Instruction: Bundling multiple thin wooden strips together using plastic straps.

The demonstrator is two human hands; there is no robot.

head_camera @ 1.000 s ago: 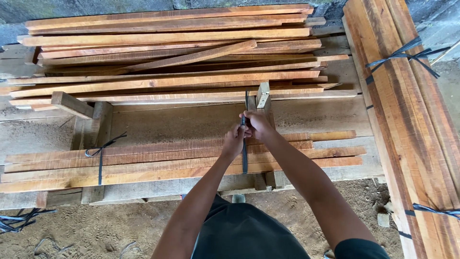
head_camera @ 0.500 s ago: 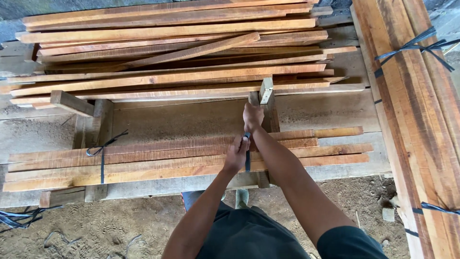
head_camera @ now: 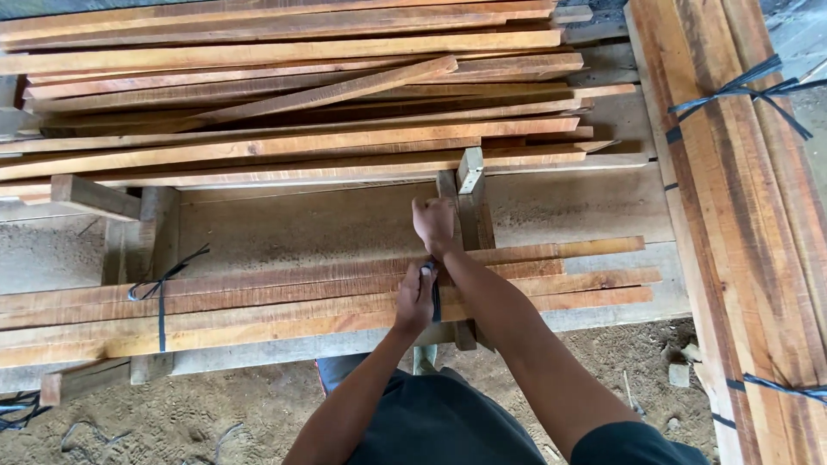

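A: Strap (head_camera: 436, 303), dark plastic, ran across the near bundle of slats (head_camera: 284, 301) approx. at mid-length. Status of fingers?

B: L hand (head_camera: 414, 299) fingers were curled shut on the strap, thumb on top, knuckles resting on the bundle's upper face. R hand (head_camera: 433, 224) sat just beyond, at the bundle's far edge; fingers were bent down behind the slats, so grip on the strap there could not be confirmed.

A: Hands' relation?

B: Close, w/ R wrist passing just above L fingertips. Both forearms came in from the lower edge of view.

A: Bundle position?

B: Lay flat on the wooden bench (head_camera: 345, 220), long axis left-right, nearest the person. A second strap (head_camera: 160, 297), already tied w/ loose tails, wrapped the bundle's left part.

A: Surroundings?

B: Upright wooden post (head_camera: 469, 172) stood just behind the R hand. Beyond it, a loose stack of slats (head_camera: 293, 95), one piece lying diagonal on top. At right, a strapped pile of planks (head_camera: 741, 215) ran front to back, w/ knotted straps. Sandy ground (head_camera: 172, 413) below, w/ strap offcuts (head_camera: 17, 405) at far left.
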